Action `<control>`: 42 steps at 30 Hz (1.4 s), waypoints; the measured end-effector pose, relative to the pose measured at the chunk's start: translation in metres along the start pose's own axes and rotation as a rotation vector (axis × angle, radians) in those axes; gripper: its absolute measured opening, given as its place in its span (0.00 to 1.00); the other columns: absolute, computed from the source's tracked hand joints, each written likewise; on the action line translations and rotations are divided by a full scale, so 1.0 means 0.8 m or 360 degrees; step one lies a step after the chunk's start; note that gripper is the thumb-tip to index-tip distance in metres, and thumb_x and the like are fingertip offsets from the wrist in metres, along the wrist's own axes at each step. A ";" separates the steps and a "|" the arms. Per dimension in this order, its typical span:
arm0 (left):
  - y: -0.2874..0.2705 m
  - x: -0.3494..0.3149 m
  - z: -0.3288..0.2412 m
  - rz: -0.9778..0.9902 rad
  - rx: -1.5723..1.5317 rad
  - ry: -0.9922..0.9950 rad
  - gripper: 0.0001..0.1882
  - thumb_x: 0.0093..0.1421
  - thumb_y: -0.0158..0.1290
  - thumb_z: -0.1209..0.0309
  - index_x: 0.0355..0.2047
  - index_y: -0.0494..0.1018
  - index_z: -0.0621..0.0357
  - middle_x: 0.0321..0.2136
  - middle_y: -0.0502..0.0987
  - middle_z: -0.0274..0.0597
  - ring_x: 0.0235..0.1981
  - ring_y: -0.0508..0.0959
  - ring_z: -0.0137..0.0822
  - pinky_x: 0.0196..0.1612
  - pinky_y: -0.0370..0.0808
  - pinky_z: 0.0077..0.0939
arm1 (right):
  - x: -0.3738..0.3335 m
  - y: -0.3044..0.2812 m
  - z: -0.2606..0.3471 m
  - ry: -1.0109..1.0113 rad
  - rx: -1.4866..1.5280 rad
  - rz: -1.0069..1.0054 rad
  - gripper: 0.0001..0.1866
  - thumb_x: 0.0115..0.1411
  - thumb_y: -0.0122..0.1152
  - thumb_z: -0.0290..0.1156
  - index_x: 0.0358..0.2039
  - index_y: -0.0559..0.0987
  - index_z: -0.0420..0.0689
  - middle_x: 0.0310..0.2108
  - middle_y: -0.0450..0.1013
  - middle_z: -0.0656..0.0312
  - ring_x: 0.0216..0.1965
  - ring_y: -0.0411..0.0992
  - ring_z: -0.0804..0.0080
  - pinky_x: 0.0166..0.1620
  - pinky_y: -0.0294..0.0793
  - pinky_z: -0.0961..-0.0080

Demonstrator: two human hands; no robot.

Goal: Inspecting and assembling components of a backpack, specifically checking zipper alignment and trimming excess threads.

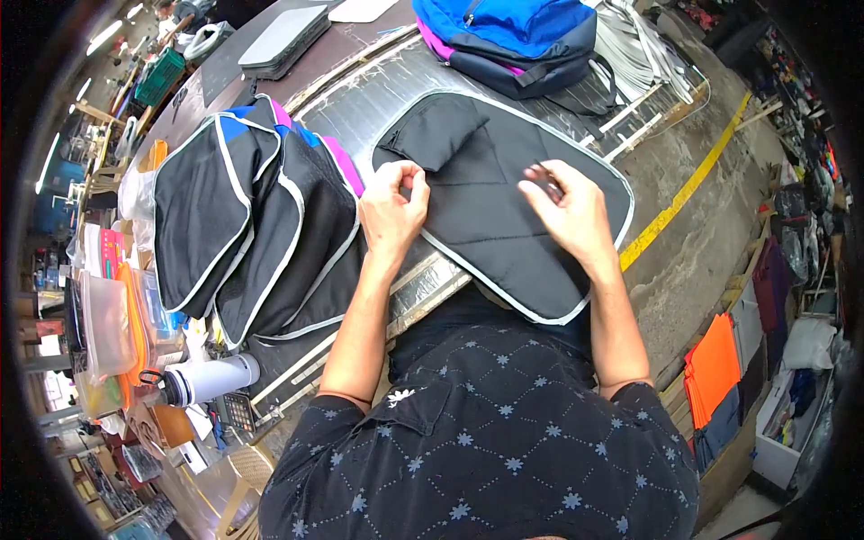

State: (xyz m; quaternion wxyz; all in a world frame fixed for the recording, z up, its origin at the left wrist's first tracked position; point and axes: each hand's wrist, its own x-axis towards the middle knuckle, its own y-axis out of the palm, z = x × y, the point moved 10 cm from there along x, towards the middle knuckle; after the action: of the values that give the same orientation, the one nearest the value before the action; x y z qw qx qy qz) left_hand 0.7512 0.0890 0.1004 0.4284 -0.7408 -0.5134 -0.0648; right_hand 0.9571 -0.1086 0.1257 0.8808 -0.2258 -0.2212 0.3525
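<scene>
A black padded backpack panel (540, 229) with pale grey edge binding lies before me, partly over the table's near edge. Its lines of stitching run across the face, and a small black pouch (436, 130) with a zipper lies at its upper left. Beside the panel's left edge, just below the pouch, my left hand (394, 209) is closed in a pinch. Over the right half of the panel is my right hand (571, 211), its fingers curled toward the thumb. Something small and dark shows between those fingers, too small to name.
Several black panels with pale binding (261, 216) are stacked to the left. A blue and black backpack (522, 45) stands at the far side, near a bundle of white strips (634, 45). A white bottle (207, 378) and a calculator (238, 414) sit at lower left.
</scene>
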 end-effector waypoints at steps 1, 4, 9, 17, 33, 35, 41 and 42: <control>0.000 -0.007 0.014 0.0027 -0.0230 -0.0165 0.04 0.66 0.66 0.72 0.40 0.85 0.59 0.27 0.82 0.32 0.25 0.77 0.25 0.31 0.75 0.24 | 0.005 0.014 0.023 -0.0133 -0.0026 0.0075 0.18 0.64 0.78 0.35 0.50 0.85 0.40 0.39 0.85 0.64 0.32 0.74 0.82 0.37 0.76 0.78; -0.003 -0.030 0.034 0.0006 -0.0517 -0.0352 0.03 0.66 0.66 0.75 0.39 0.85 0.60 0.25 0.80 0.29 0.23 0.73 0.18 0.28 0.70 0.19 | 0.011 0.056 0.084 -0.0534 -0.0071 0.0213 0.26 0.64 0.77 0.40 0.58 0.79 0.45 0.45 0.85 0.56 0.41 0.85 0.62 0.43 0.84 0.63; -0.003 -0.047 0.052 -0.0122 -0.0858 -0.0454 0.04 0.67 0.66 0.76 0.42 0.85 0.61 0.25 0.80 0.26 0.22 0.69 0.14 0.25 0.66 0.15 | 0.008 0.102 0.123 -0.0900 -0.0261 0.0142 0.16 0.64 0.74 0.36 0.48 0.81 0.46 0.38 0.83 0.59 0.40 0.83 0.56 0.42 0.82 0.61; 0.007 -0.051 0.062 0.0002 -0.0819 -0.0493 0.03 0.71 0.65 0.76 0.43 0.83 0.63 0.30 0.80 0.23 0.26 0.70 0.13 0.30 0.69 0.12 | 0.010 0.146 0.132 -0.1057 -0.0611 0.0223 0.11 0.59 0.74 0.32 0.40 0.82 0.48 0.33 0.79 0.61 0.36 0.81 0.57 0.38 0.80 0.59; -0.004 -0.042 0.046 -0.0064 -0.0757 -0.0392 0.03 0.65 0.66 0.76 0.38 0.84 0.62 0.25 0.82 0.33 0.22 0.74 0.19 0.26 0.70 0.21 | 0.003 0.159 0.133 -0.1161 -0.0651 0.0116 0.08 0.59 0.72 0.32 0.39 0.82 0.48 0.29 0.78 0.62 0.32 0.80 0.59 0.36 0.80 0.61; -0.003 -0.043 0.045 -0.0046 -0.0742 -0.0409 0.03 0.65 0.66 0.76 0.38 0.84 0.62 0.24 0.82 0.33 0.21 0.74 0.19 0.26 0.70 0.21 | 0.002 0.159 0.133 -0.1172 -0.0667 0.0116 0.08 0.59 0.72 0.32 0.39 0.83 0.48 0.29 0.78 0.62 0.32 0.80 0.59 0.36 0.80 0.62; -0.007 -0.058 0.061 -0.0148 -0.0941 -0.0374 0.02 0.68 0.63 0.77 0.38 0.80 0.61 0.27 0.77 0.31 0.23 0.74 0.20 0.27 0.70 0.20 | 0.002 0.142 0.138 -0.1137 -0.0697 0.0086 0.10 0.62 0.73 0.35 0.41 0.84 0.48 0.32 0.81 0.61 0.33 0.80 0.58 0.37 0.80 0.59; -0.014 -0.062 0.059 -0.0225 -0.1172 -0.0368 0.04 0.71 0.58 0.76 0.37 0.76 0.60 0.28 0.74 0.32 0.24 0.73 0.21 0.27 0.69 0.20 | 0.005 0.121 0.138 -0.1056 -0.0670 -0.0009 0.11 0.63 0.73 0.36 0.43 0.85 0.48 0.35 0.82 0.61 0.35 0.81 0.58 0.39 0.80 0.60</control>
State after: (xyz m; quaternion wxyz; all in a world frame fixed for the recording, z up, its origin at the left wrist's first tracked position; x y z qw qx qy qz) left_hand 0.7027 0.0886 0.0504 0.0678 -0.8101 -0.5504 -0.1902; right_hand 0.8480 -0.0161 0.1614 0.6969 -0.2746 -0.5620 0.3507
